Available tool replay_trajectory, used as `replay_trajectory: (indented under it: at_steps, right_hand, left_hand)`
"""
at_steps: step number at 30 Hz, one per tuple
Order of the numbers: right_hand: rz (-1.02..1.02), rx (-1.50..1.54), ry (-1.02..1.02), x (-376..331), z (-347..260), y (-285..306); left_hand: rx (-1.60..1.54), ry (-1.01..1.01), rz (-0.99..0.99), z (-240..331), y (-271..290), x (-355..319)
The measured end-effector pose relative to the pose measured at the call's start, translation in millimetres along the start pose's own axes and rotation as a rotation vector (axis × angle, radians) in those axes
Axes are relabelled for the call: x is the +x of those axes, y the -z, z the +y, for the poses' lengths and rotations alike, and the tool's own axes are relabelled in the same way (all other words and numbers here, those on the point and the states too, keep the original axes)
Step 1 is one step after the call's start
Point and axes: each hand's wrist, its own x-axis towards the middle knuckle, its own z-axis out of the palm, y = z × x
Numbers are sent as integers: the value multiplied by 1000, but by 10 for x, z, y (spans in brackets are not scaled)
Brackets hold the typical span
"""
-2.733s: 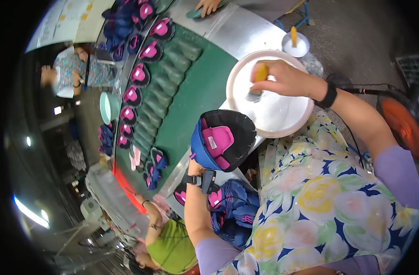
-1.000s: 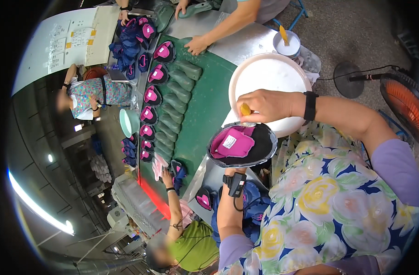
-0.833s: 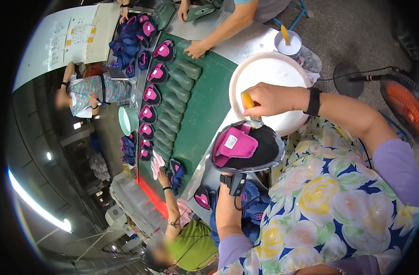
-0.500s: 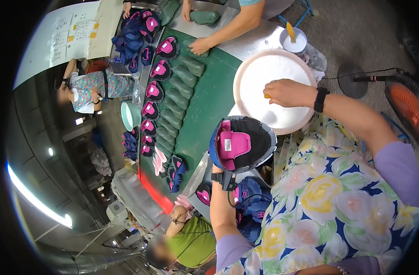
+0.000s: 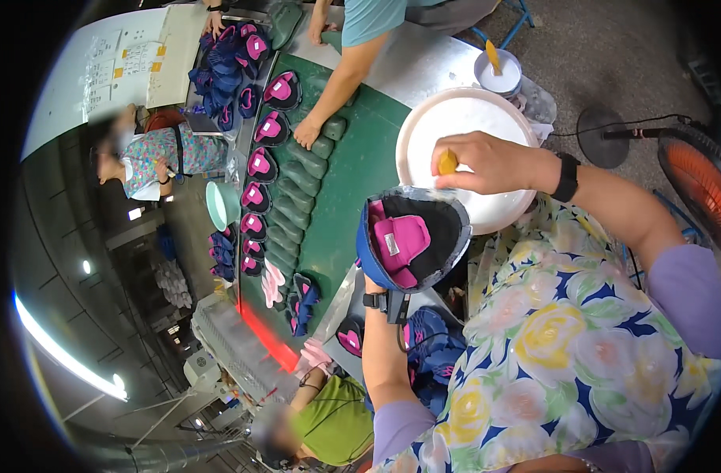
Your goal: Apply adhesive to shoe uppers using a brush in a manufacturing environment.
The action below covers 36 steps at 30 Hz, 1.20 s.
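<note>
The right hand (image 5: pixel 494 162) pinches a yellow brush (image 5: pixel 448 163) just above the rim of the blue-and-pink shoe upper (image 5: pixel 412 240), which the left hand (image 5: pixel 374 277) grasps from beneath, before the white basin (image 5: pixel 455 126).

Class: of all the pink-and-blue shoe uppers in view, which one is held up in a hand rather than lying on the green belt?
The shoe upper on the left hand, beside the white bowl; the right hand brushes its edge.

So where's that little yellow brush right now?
In the head view the yellow brush is pinched in the right hand, right of centre, over the near edge of the white basin, just above the shoe upper.
</note>
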Motion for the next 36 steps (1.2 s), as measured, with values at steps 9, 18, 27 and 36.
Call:
replay_trajectory:
  at_steps: [9, 18, 27, 36]
  right_hand:
    - [120, 32, -64, -55, -147, -68]
    - [145, 211, 88, -148, -314, -472]
    - [300, 9, -3, 111, 131, -317]
    - [130, 6, -333, 17, 304, -539]
  left_hand:
    - [6, -18, 75, -56, 67, -158]
    - [354, -478, 6, -208, 186, -166]
    - [255, 103, 174, -1317, 1261, -765]
    - [-800, 363, 799, -2422, 2444, -843]
